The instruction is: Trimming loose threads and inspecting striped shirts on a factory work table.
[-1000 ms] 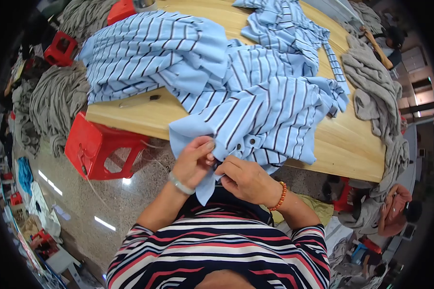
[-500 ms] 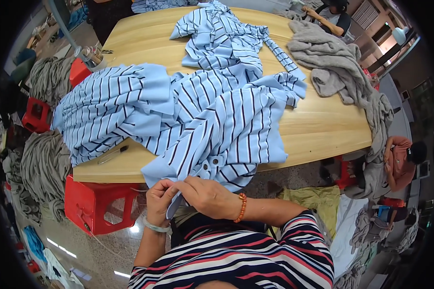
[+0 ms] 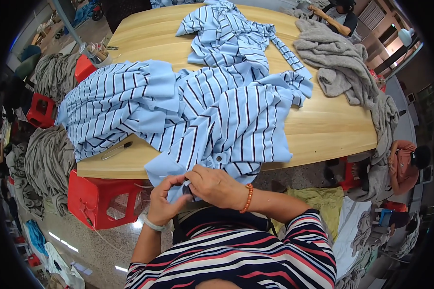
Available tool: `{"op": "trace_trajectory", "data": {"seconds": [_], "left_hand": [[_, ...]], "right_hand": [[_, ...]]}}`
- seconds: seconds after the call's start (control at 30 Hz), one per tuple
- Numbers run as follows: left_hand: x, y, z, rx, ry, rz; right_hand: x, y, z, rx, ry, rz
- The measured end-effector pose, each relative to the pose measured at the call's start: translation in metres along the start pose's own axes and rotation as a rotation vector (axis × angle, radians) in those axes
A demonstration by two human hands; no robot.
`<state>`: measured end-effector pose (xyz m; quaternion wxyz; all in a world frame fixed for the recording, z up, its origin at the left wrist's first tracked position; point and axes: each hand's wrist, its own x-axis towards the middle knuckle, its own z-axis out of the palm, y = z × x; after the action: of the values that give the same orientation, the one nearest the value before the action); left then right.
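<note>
A light-blue knitted garment with dark and white stripes (image 3: 226,120) lies bunched at the table's near edge, its plain blue border hanging toward me. Over that edge my right hand (image 3: 217,189) is closed, its thumb and index finger pinching the fabric. My left hand (image 3: 163,202) curls round the same border from the left, thumb and fingers apart with the cloth between them. A dark round button (image 3: 219,158) shows on the garment just beyond my right hand. Whatever lies under my fingertips is mostly hidden.
Small thread snips (image 3: 116,151) lie on the wooden table (image 3: 332,130) at the left. Grey knitwear (image 3: 330,62) drapes over its right side. A red stool (image 3: 99,200) stands front left, a tin of tools (image 3: 96,54) far left. Other people sit at the right.
My left thumb and fingers have spread from a tight pinch. My right hand has shifted slightly right and up, and now covers one of the buttons. The view has moved a little.
</note>
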<state>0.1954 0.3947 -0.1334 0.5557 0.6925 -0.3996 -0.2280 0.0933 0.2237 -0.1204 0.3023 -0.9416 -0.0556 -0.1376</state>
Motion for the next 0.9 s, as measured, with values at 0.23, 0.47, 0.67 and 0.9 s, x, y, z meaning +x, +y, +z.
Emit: {"op": "trace_trajectory", "data": {"seconds": [0.23, 0.47, 0.67, 0.9], "left_hand": [[0.007, -0.007, 0.001, 0.165, 0.081, 0.066], [0.001, -0.019, 0.014, 0.164, 0.129, 0.077], [0.004, -0.017, 0.01, 0.168, 0.129, 0.018], [0.021, 0.009, 0.002, 0.113, 0.123, 0.224]], "right_hand": [[0.005, 0.011, -0.001, 0.189, -0.101, 0.036], [0.001, 0.012, 0.002, 0.145, -0.139, 0.005], [0.008, 0.019, 0.003, 0.181, -0.164, -0.031], [0.018, 0.017, -0.024, 0.802, -0.208, 0.254]]}}
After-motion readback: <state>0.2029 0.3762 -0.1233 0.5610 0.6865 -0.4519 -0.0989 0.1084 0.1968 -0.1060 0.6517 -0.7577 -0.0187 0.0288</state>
